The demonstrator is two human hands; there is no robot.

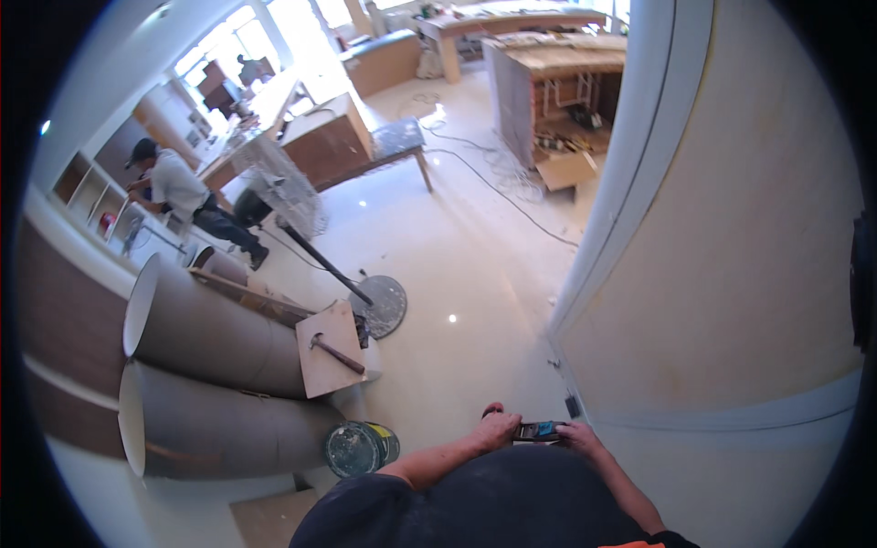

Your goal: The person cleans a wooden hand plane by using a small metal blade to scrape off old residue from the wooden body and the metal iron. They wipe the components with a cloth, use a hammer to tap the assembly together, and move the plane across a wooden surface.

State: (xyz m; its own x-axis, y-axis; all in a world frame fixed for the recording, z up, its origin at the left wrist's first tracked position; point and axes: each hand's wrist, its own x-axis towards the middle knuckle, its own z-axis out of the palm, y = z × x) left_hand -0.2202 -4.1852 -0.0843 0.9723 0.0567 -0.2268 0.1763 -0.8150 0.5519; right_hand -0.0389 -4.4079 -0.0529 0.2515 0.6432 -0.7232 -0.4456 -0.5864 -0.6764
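In front of my body, at the lower middle, a small dark oblong tool with a blue patch (539, 430) is held level between my two hands. My left hand (499, 427) closes on its left end, and a dark reddish knob-like part (493, 409) shows just beyond the fingers. On its right end, my right hand (575, 436) has its fingers closed. The tool's exact kind is too small to make out. Near my right hand, a small black object (573, 406) sits by the foot of the pale panel (713, 301).
Left, two large grey tubes (228, 429) lie beside a board (315, 374) bearing a hammer (336, 353). A bucket (358, 449) stands nearby. Beyond are a round-based stand fan (379, 306), a cable (512, 203), workbenches (566, 55) and a crouching co-worker (183, 187).
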